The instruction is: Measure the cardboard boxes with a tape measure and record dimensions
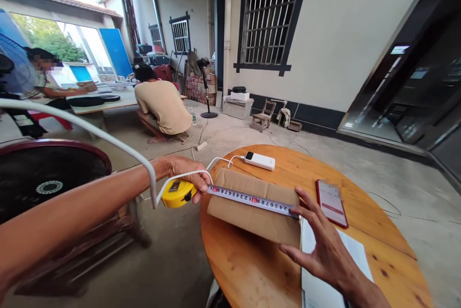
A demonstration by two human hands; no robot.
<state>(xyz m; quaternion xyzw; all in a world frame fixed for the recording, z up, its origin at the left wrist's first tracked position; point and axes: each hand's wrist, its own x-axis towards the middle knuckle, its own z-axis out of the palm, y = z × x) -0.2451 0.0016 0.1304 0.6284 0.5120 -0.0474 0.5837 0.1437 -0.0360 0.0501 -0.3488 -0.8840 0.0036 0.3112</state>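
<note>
My left hand [189, 173] is closed around a yellow tape measure [179, 194], near the left end of a brown cardboard box [248, 219]. The tape's white blade [245, 196] runs out to the right, across the top of the box. At the box's right end is my right hand [319, 241], its thumb and fingers spread apart. A fingertip there touches the blade's far end, and the thumb lies by the box's near corner. A white cable [118, 140] passes in front of my left forearm and close by the tape measure.
On the round wooden table [389, 260] lie a white power bank [260, 160], a red-edged phone [332, 204] and white paper [355, 245] partly under my right hand. A dark round-seated chair [54, 188] stands at left. Beyond, one person [162, 101] crouches; another sits behind a fan.
</note>
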